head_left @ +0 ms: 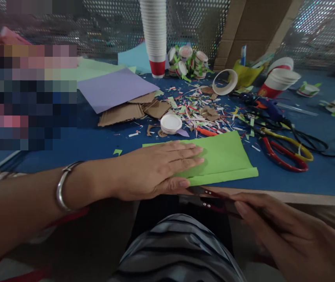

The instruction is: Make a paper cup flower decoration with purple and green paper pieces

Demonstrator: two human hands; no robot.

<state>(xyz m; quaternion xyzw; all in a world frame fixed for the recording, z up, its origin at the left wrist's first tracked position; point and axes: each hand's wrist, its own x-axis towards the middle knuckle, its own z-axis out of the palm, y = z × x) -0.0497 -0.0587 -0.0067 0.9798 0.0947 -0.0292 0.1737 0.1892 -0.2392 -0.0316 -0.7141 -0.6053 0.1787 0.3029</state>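
Note:
My left hand [161, 166] lies flat with fingers stretched out on a folded sheet of green paper [223, 152], pressing it to the blue table near its front edge. A narrow folded strip runs along the paper's near side. Between the thumb and fingers of my right hand [290, 223] are thread snips [211, 192] with dark red handles. Their blades point left, below my left thumb at the table edge, and the tips are partly hidden. I cannot tell whether the blades touch the paper.
Paper scraps [197, 105] and cardboard pieces [123, 114] litter the blue table [332, 172]. Beyond stand a tall cup stack [154, 35], a yellow holder [246, 74] and more cups [276, 84]. Red-and-yellow-handled scissors [286, 154] and a blue glue gun [269, 107] with a cord lie right.

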